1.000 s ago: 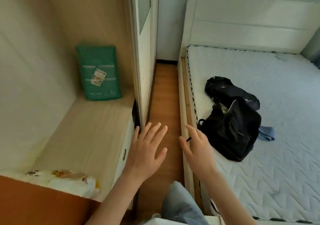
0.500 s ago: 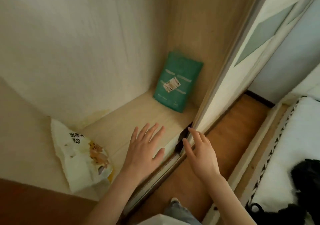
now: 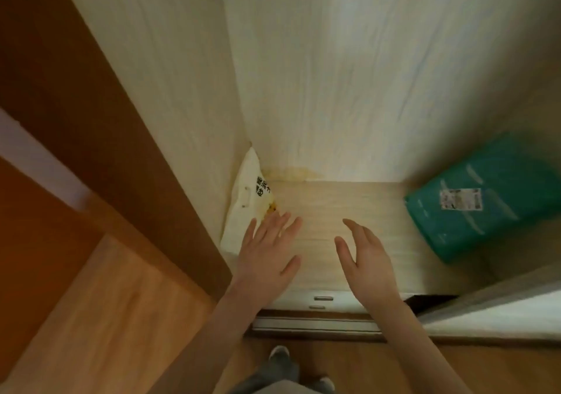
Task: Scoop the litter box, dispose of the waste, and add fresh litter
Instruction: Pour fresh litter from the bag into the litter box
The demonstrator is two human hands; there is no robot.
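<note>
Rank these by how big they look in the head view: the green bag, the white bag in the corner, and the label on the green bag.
1. Green bag: largest, though its right side is cut off by the picture's edge.
2. White bag: smaller; the left hand covers its lower edge.
3. Label: smallest.

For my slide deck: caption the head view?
Both open hands, left hand and right hand, reach toward a white bag on a wardrobe shelf.

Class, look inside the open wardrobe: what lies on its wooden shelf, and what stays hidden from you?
On the shelf a white printed bag leans in the left corner and a green package leans at the right. The left hand covers the bag's lower edge; both packs' contents are hidden.
</note>
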